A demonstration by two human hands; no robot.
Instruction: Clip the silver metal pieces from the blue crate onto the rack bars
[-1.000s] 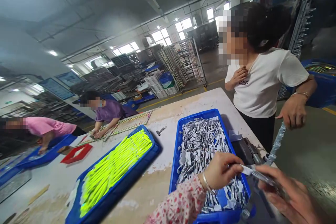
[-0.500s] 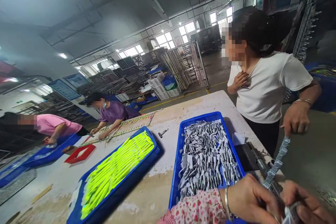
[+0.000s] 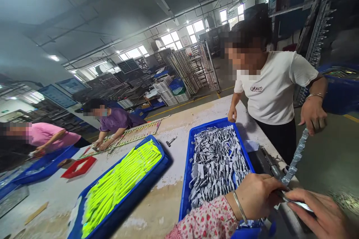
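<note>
My right hand (image 3: 322, 209), at the lower right, is closed on a slim, shiny silver piece (image 3: 304, 206). My left hand (image 3: 256, 194), with a bangle and a floral sleeve, reaches across to that piece. Its fingertips are pinched at the piece's near end, partly hidden. Under my left forearm lies a blue bin (image 3: 183, 190) full of slender silver pieces (image 3: 214, 157) with pale tabs. Just beyond my hands, a bumpy silver strip (image 3: 296, 157) rises to a co-worker's hand (image 3: 313, 114).
A blue tray (image 3: 123, 203) of bright yellow slender pieces (image 3: 123, 179) lies left of the bin. A red tray (image 3: 78, 167), a small metal tool (image 3: 171, 141) and a wooden stick (image 3: 36, 213) rest on the table (image 3: 157, 209). A co-worker in white (image 3: 270, 86) stands at its right edge.
My hands have risen slightly, and the silver piece now shows between them. The white-shirted co-worker's hand has gone from the chest to the bin's far corner. The view has shifted somewhat.
</note>
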